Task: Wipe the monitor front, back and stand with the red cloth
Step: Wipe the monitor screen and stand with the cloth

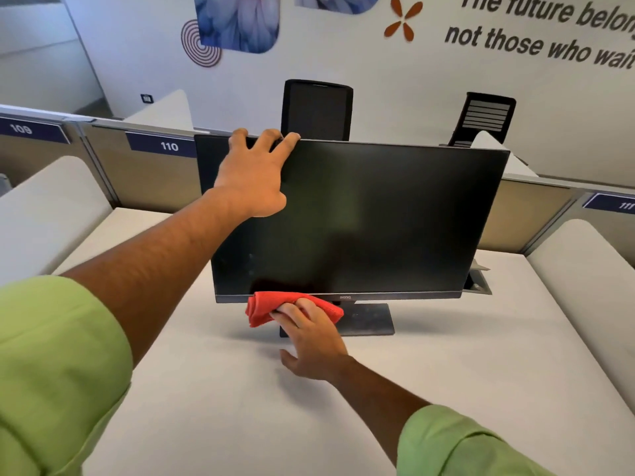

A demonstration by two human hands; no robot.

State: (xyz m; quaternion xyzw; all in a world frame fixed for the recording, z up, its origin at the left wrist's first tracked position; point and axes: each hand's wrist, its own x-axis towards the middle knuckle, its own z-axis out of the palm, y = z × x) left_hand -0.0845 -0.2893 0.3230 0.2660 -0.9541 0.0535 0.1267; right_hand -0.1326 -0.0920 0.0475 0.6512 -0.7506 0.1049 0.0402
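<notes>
Left hand [252, 173] is gripping the top edge of the monitor [378, 218] near its left corner, fingers curled over the edge, palm lying against the dark screen. Right hand [309, 333] is pressing the red cloth [264, 307] against the monitor's lower bezel, left of the logo; fingers are lying fairly straight over the bunched cloth, thumb standing apart over the surface. The two hands are well apart, one high, one low. Both forearms are bare, with green sleeves [51, 365] rolled up.

The monitor is standing on its flat dark stand [371, 319], screen off, tilted slightly back. The cloth is covering the stand's front left part.

The surface [240, 424] is a pale off-white desk top, bordered left and right by rounded white dividers [44, 207]. A small grey cable hatch [479, 281] is standing open behind the monitor's right edge.

Beyond, tan partition panels are carrying navy number plates 109, 110 [165, 145] and 111. Two black chair backs [318, 109] are rising behind the partition. The white wall [395, 80] is showing a blue floral print, a spiral motif, an orange four-petal mark and dark slanted lettering.
</notes>
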